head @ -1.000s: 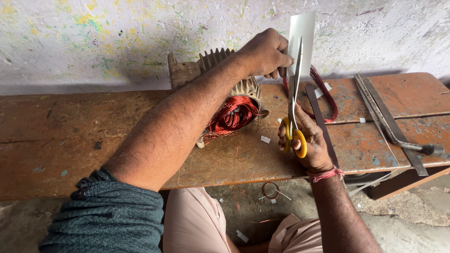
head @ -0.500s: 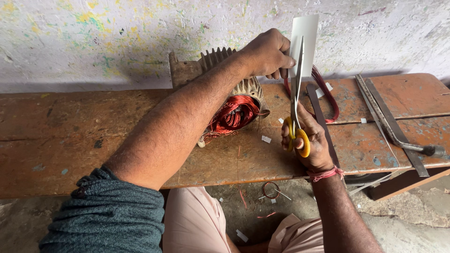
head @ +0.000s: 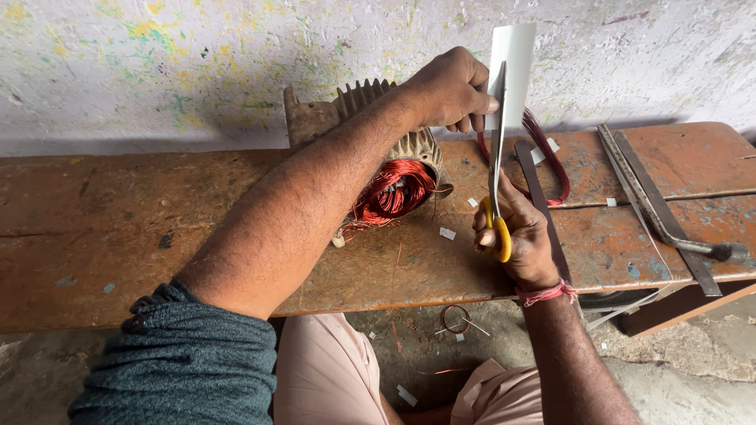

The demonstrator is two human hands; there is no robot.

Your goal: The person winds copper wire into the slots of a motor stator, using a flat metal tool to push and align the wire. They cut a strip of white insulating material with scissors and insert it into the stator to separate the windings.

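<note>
Nearest, the right hand (head: 521, 236) is closed through the yellow handles of the scissors (head: 496, 173), blades pointing up and away. Under both hands lies the worn wooden table (head: 157, 228), dotted with small white paper scraps (head: 447, 234). Left of the right hand sits a motor winding (head: 394, 185) of red copper wire, partly hidden by the left forearm. Right of it lie flat metal bars (head: 654, 197). Farther off, the left hand (head: 450, 88) pinches a white paper strip (head: 513, 55), seemingly between the blades. Behind rises a paint-flecked wall (head: 157, 63).
</note>
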